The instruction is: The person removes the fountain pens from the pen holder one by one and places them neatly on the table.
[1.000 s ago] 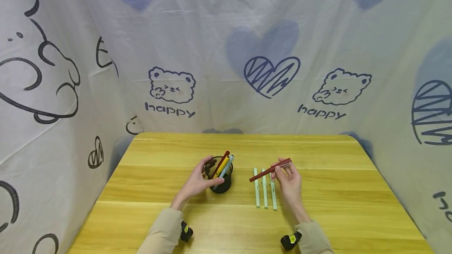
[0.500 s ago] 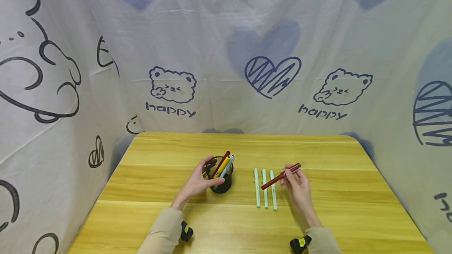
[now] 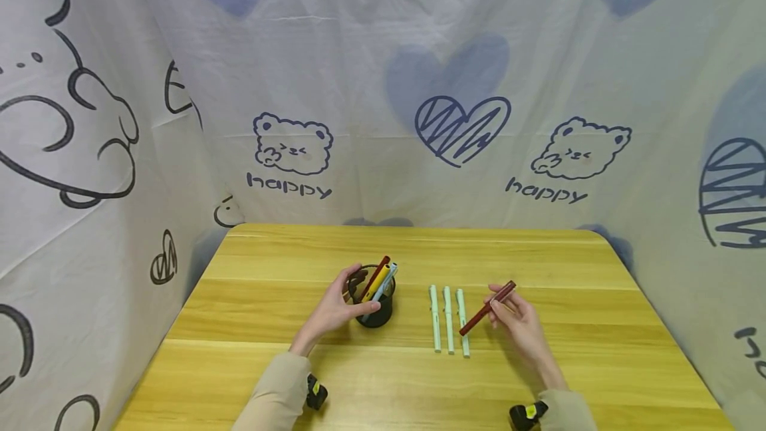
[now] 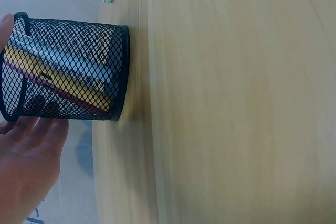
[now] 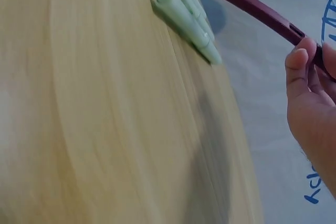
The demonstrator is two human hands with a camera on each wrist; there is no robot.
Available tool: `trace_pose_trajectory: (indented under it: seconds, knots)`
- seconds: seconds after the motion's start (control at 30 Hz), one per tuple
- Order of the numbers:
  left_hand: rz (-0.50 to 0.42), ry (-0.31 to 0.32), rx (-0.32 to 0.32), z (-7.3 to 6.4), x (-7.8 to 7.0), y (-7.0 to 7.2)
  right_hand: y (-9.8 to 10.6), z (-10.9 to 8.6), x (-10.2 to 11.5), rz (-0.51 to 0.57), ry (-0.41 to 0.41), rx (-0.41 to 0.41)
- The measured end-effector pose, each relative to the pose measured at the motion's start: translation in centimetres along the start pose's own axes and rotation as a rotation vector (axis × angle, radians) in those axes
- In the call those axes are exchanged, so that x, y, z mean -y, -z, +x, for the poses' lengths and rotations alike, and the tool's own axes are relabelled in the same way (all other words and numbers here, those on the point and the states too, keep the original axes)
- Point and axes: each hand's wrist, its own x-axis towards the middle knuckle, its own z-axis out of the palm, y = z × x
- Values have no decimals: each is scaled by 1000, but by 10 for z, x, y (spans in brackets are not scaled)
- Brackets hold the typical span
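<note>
My left hand [image 3: 333,310] holds a black mesh pen holder [image 3: 376,316] around its side, thumb in front and fingers behind. It stands upright on the table with a red pen [image 3: 383,262], a yellow pen [image 3: 377,282] and a light blue pen [image 3: 385,283] leaning inside; the mesh [image 4: 68,72] shows them in the left wrist view. In my right hand [image 3: 522,326], a dark red pen [image 3: 486,309] is pinched between thumb and fingers, slanting down to the left above the table. Its lower end overlaps the rightmost of three pale green pens [image 3: 449,321] in the head view.
The three pale green pens lie side by side, roughly parallel, on the wooden table [image 3: 287,378] between the holder and my right hand. A printed cloth [image 3: 371,85] hangs behind the table's far edge and along both sides.
My right hand has moved to the right and slightly nearer with the dark red pen, carrying it across the green pens and tilting it steeper. The left hand and holder have stayed put.
</note>
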Motion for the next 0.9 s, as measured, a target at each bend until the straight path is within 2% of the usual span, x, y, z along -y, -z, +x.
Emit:
trace_pose_trajectory:
  seconds: [0.07, 0.17, 0.3, 0.4, 0.63, 0.9]
  knots:
    - [-4, 4, 4, 0, -1, 0, 3, -1, 1, -49, -16, -12]
    - [-3, 3, 4, -1, -1, 0, 5, -1, 3, -177, -47, -62]
    - [0, -1, 3, -1, 0, 0, 5, -2, 5, -366, -130, -139]
    - [3, -1, 1, -1, 0, 0, 5, -1, 6, -440, -192, -154]
    - [4, 6, -5, -2, -1, 0, 6, 1, 5, -522, -266, -107]
    - [4, 10, -5, -3, -2, 0, 7, 6, 2, -565, -297, -18]
